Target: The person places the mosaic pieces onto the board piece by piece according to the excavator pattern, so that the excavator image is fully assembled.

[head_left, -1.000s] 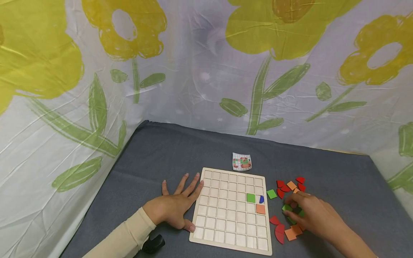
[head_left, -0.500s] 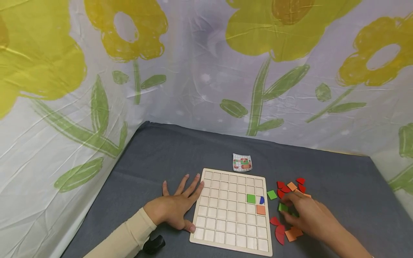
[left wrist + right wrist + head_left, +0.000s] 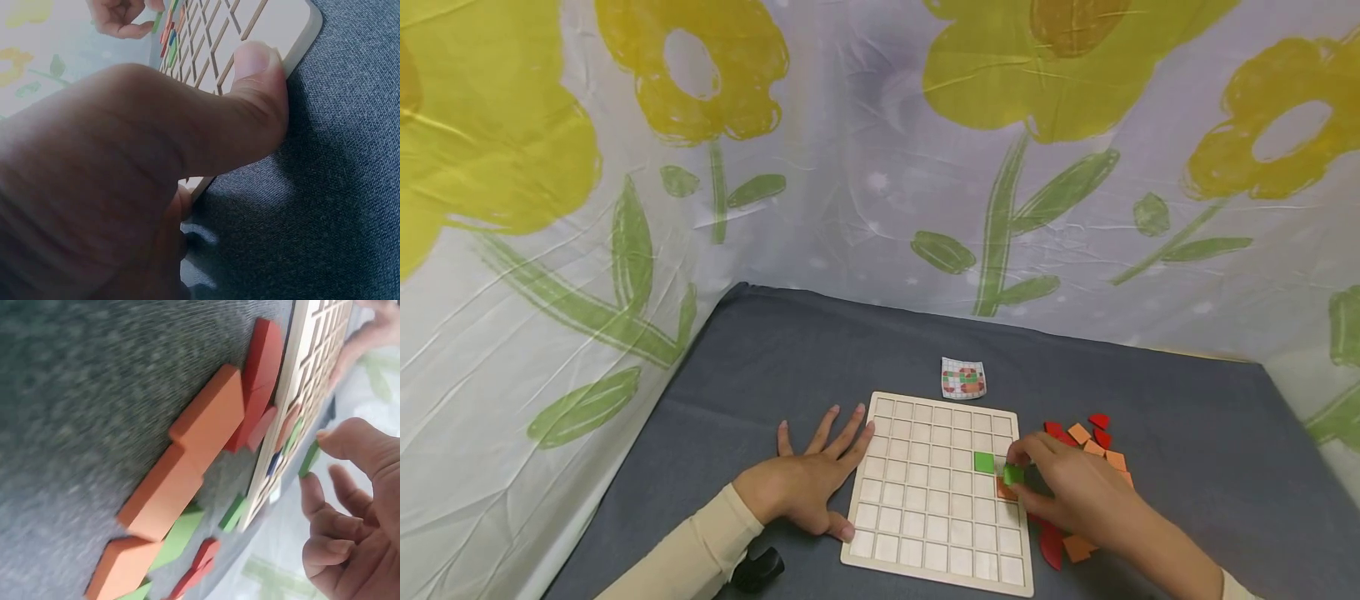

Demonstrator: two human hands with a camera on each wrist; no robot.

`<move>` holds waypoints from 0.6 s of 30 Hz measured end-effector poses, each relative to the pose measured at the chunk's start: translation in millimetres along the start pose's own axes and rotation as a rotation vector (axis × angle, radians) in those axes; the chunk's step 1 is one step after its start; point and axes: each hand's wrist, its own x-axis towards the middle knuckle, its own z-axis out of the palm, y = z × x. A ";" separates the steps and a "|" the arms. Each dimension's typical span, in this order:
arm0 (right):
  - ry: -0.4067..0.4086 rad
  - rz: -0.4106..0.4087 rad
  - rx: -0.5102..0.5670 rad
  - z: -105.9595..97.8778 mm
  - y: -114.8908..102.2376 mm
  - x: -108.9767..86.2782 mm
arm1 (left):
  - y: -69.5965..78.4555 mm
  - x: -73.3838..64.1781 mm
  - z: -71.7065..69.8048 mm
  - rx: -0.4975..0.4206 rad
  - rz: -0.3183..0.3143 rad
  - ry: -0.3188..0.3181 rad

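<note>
1. The green tile (image 3: 1013, 474) is raised above the board's right edge, pinched between thumb and finger of the right hand (image 3: 1078, 493).
2. The board (image 3: 937, 527) already bears a green square (image 3: 983, 462) and an orange square (image 3: 1004, 492).
3. The left hand (image 3: 805, 492), fingers spread, rests on its left edge.
4. The step in hand seems to be placing this tile; the next move probably calls for squaring it to the grid.
5. Red pieces (image 3: 1051, 547) lie nearby on the worktop (image 3: 760, 358).

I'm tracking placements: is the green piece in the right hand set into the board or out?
Out: the right wrist view shows the green piece pinched by the right hand, with a gap to the board.
</note>
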 end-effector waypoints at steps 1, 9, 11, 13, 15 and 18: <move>0.003 -0.011 -0.002 1.6 -1.3 1.8 | 0.1 0.0 -0.1 0.000 0.000 0.001; 0.010 -0.107 -0.020 12.1 -7.0 13.4 | 0.2 -0.2 -0.6 -0.010 0.004 0.006; 0.001 -0.119 -0.019 13.7 -8.0 15.5 | -0.1 0.3 -0.7 -0.009 0.004 0.007; -0.012 -0.123 -0.017 14.9 -9.2 17.1 | -0.3 0.7 -0.6 -0.008 0.004 0.006; -0.026 -0.126 -0.012 16.0 -10.4 18.4 | -0.3 0.8 -0.8 -0.008 0.004 0.006; -0.049 -0.125 0.001 17.7 -12.1 19.5 | -0.5 0.6 -0.7 -0.009 0.001 0.004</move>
